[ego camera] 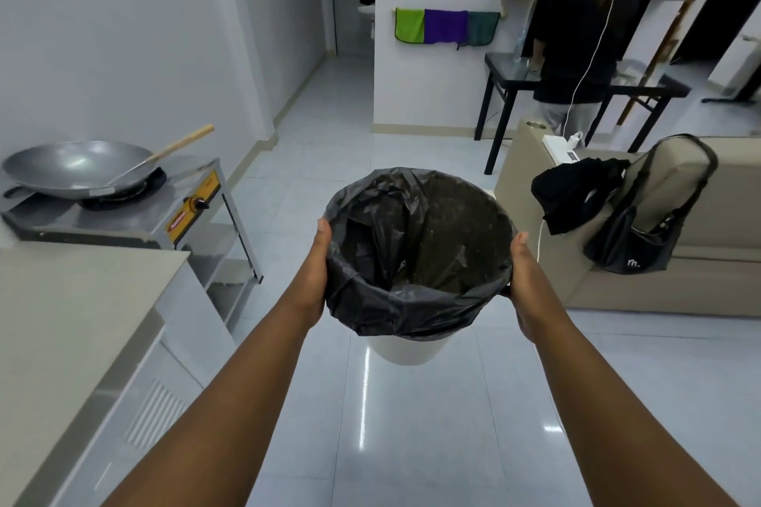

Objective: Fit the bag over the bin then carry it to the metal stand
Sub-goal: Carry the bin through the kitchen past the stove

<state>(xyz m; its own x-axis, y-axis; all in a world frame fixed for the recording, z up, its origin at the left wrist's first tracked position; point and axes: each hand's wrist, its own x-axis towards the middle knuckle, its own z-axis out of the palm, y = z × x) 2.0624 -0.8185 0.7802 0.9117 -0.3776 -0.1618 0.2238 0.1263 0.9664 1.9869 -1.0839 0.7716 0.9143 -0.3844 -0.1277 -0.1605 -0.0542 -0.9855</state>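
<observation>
The white bin [405, 350] is held in the air above the floor, black bag [412, 300] folded over its rim. Left hand [317, 276] and right hand [521, 280] clasp opposite sides, fingers hidden beneath, apparently pinning the bag for carrying. The metal stand [222, 235] lies ahead-left, well apart.

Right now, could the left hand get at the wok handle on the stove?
Probably not yet: the left hand is gripping the bin by its bagged rim, and the wok handle sits well off to the left.
</observation>
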